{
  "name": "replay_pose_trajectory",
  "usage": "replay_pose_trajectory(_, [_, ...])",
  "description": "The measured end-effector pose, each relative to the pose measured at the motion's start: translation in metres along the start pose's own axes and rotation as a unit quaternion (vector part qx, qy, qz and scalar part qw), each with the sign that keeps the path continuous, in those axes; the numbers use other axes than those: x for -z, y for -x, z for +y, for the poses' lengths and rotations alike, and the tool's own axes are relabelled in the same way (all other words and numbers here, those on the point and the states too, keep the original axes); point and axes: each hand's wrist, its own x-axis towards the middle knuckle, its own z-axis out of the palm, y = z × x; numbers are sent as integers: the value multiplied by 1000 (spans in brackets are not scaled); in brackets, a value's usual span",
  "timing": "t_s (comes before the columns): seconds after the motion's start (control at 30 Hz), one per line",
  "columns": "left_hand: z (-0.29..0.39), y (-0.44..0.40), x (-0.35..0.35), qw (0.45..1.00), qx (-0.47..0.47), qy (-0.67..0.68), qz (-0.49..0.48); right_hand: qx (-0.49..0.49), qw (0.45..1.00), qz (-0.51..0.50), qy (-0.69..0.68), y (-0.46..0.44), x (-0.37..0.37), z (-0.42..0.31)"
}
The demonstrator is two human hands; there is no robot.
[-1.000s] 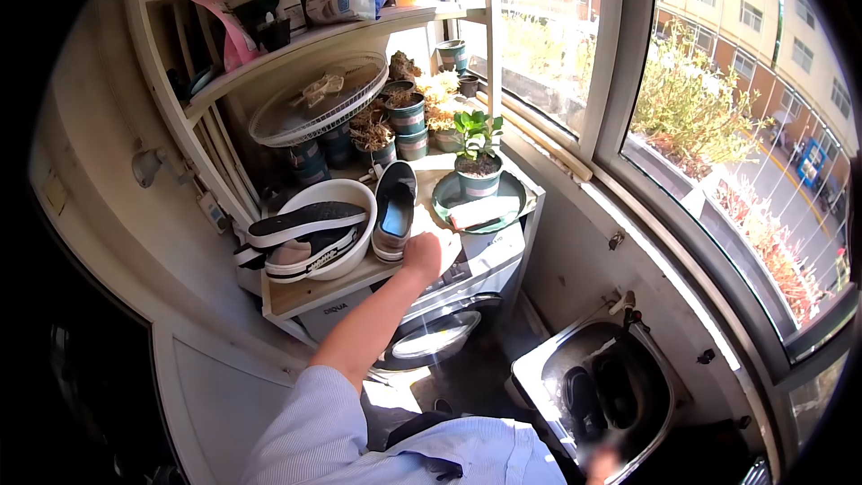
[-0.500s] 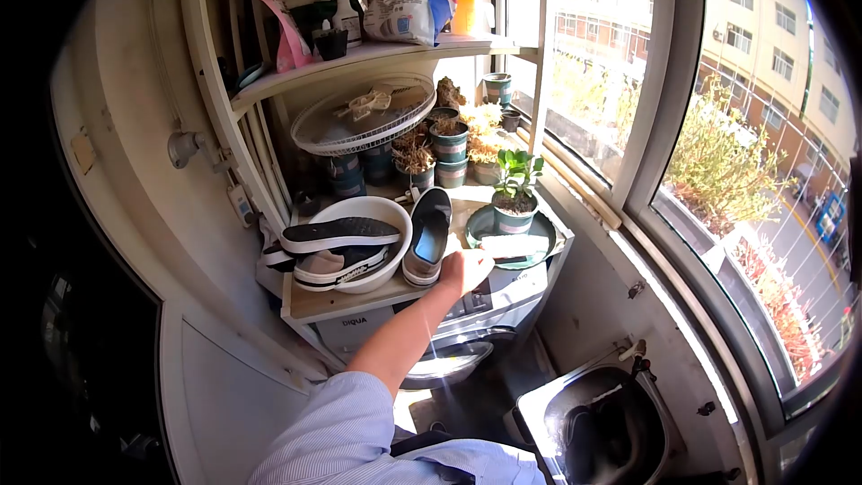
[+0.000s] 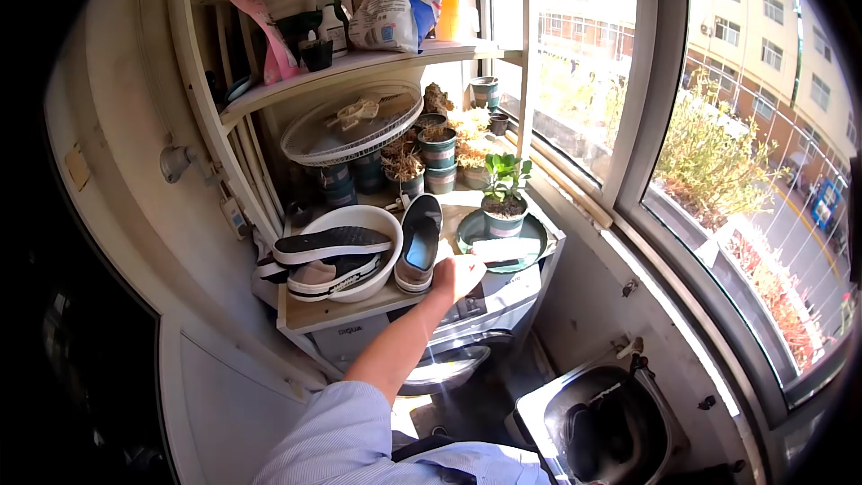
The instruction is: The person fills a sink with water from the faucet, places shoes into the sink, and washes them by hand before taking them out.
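Note:
My left hand (image 3: 458,278) is closed at the front edge of the washing machine top, right beside the heel of a dark slip-on shoe (image 3: 420,238). From the fist's right side a white bar-shaped thing (image 3: 505,251) stretches over a green saucer (image 3: 537,250); its kind and the exact grip are unclear. On the saucer stands a small potted plant (image 3: 505,211) with green leaves. Left of the shoe, a white basin (image 3: 384,216) holds black shoes with white soles (image 3: 330,245). My right hand is out of view.
Stacked pots with dried plants (image 3: 438,153) and a round clear cover (image 3: 346,139) stand behind. Above is a shelf (image 3: 359,63) bearing bags and bottles. A window (image 3: 584,81) runs along the right. Lower right, a sink (image 3: 539,404) contains dark shoes.
The whole view has shifted slightly, with things now a little farther left. My left hand stays closed beside the shoe and saucer; nothing else has visibly moved.

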Motion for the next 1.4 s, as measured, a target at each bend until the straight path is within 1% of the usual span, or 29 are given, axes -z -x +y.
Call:
replay_pose_trajectory(0.07, [-6, -1, -4, 1000, 10, -25, 3, -35, 995, 45, -83, -9, -4, -12])
replay_pose_trajectory(0.13, [1, -2, -2, 999, 32, -28, -16, -104, 978, 97, -153, 1, 5, -16])
replay_pose_trajectory(0.17, [-3, -2, -4, 998, 43, -43, -35, -121, 980, 81, -133, 11, 37, -37])
replay_pose_trajectory(0.2, [-9, -4, -8, 995, 78, -23, -64, -141, 984, 36, -106, 10, 47, -41])
replay_pose_trajectory(0.23, [-13, -3, -11, 998, 42, -37, -32, -118, 984, 49, -127, 14, 54, -43])
replay_pose_trajectory(0.27, [-20, -4, -15, 998, 22, -44, -26, -136, 981, 39, -130, 16, 61, -46])
replay_pose_trajectory(0.3, [-19, -4, -14, 998, -40, -47, -11, -126, 984, 36, -123, 11, 47, -36])
replay_pose_trajectory(0.33, [-29, -6, -18, 988, -136, -58, 38, -136, 982, 32, -127, 11, 46, -34])
replay_pose_trajectory(0.37, [-39, -11, -21, 987, -145, -62, 16, -143, 982, 15, -121, 11, 55, -38])
replay_pose_trajectory(0.4, [-33, -12, -18, 996, -66, -26, -48, -149, 982, 14, -118, 10, 56, -38])
replay_pose_trajectory(0.43, [-34, -13, -18, 996, -71, -20, -47, -152, 982, -8, -115, 10, 59, -38])
replay_pose_trajectory(0.47, [-49, -16, -27, 994, -108, -33, -7, -150, 981, -17, -124, 11, 59, -38])
replay_pose_trajectory(0.5, [-46, -16, -25, 988, -153, -5, -4, -159, 978, -24, -130, 10, 63, -41])
replay_pose_trajectory(0.57, [-56, -17, -31, 987, -155, -35, 17, -157, 978, -19, -138, 11, 60, -38])
replay_pose_trajectory(0.6, [-53, -16, -30, 992, -121, -35, 8, -160, 977, -18, -139, 10, 61, -38])
replay_pose_trajectory(0.73, [-50, -15, -28, 995, -101, -22, -10, -161, 978, -25, -130, 10, 63, -39])
replay_pose_trajectory(0.77, [-50, -15, -28, 995, -102, -22, -9, -163, 978, -30, -128, 10, 63, -39])
replay_pose_trajectory(0.83, [-49, -15, -28, 990, -135, -35, 12, -161, 979, -30, -123, 8, 57, -37])
replay_pose_trajectory(0.9, [-47, -14, -27, 991, -126, -35, 5, -160, 980, -30, -118, 8, 55, -35])
replay_pose_trajectory(0.97, [-46, -13, -27, 993, -117, -35, -2, -146, 982, -42, -117, 8, 54, -33])
replay_pose_trajectory(1.0, [-46, -13, -27, 991, -132, -36, -2, -145, 981, -42, -118, 5, 50, -32])
replay_pose_trajectory(1.07, [-46, -15, -26, 988, -147, -38, 0, -118, 968, -13, -219, -5, 41, -32])
replay_pose_trajectory(1.1, [-41, -14, -25, 989, -145, -25, -7, -116, 969, -14, -219, -13, 50, -38])
replay_pose_trajectory(1.17, [-39, -13, -21, 989, -143, -16, -17, 31, 956, -12, -290, -36, 83, -62])
replay_pose_trajectory(1.2, [-39, -13, -23, 992, -124, -14, -21, 31, 956, -12, -291, -50, 80, -67])
replay_pose_trajectory(1.27, [-39, -13, -24, 994, -103, -19, -20, 110, 979, -9, -172, -79, 64, -72])
replay_pose_trajectory(1.3, [-39, -13, -23, 994, -103, -21, -17, 113, 978, -9, -173, -89, 53, -72])
replay_pose_trajectory(1.37, [-36, -14, -22, 982, -181, -50, 6, 171, 971, -12, -166, -104, 38, -72])
replay_pose_trajectory(1.4, [-35, -14, -21, 981, -186, -47, 7, 162, 980, -40, -106, -105, 38, -73])
